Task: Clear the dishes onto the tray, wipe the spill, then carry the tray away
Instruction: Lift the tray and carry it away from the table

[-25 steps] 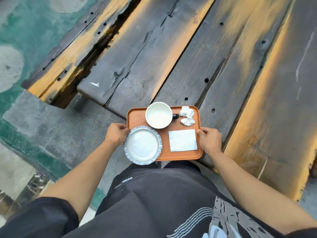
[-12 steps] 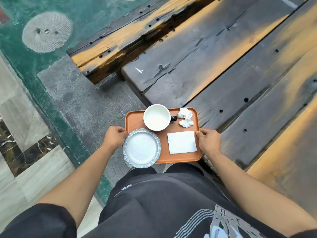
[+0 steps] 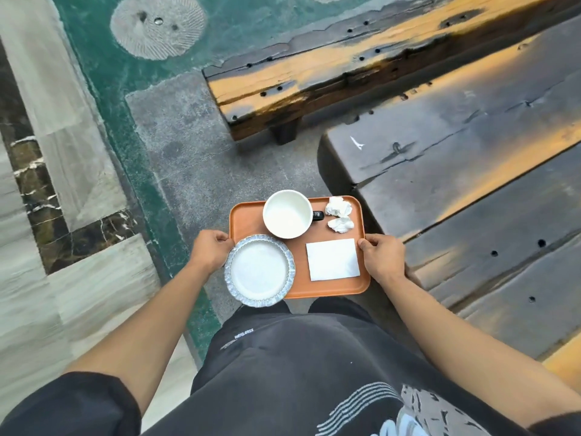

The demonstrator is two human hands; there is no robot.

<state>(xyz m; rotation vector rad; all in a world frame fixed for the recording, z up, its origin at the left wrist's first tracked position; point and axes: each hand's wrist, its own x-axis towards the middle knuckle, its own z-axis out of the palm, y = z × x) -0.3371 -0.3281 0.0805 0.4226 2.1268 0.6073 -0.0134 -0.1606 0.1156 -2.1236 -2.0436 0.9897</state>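
Tray (image 3: pixel 298 286): a flat orange plastic rectangle with rounded corners and a low raised rim, being carried level in front of the person's body, above the floor and just left of the wooden surface.
Left hand (image 3: pixel 210 249): its fingers are curling tightly round the tray's left rim, beside the plate.
Right hand (image 3: pixel 384 258): its fingers are wrapping the tray's right rim, thumb lying on top of the edge near the napkin.
Plate (image 3: pixel 259 270): round, white in the middle with a crinkled silvery scalloped border, sitting at the near left corner and overhanging the tray's edge.
Cup (image 3: pixel 287 213): a smooth white round vessel, seen from above, standing at the far side of the tray, touching the plate's far border; a small dark handle is sticking out to its right.
Crumpled tissues (image 3: pixel 339 214): two white wrinkled wads lying at the far right corner.
Napkin (image 3: pixel 332 259): a flat white square lying at the near right.
Surface (image 3: pixel 471 171): thick dark weathered planks with bolt holes and orange glare, stretching off to the right.
Floor (image 3: pixel 94 184): grey stone, green terrazzo and pale marble bands.
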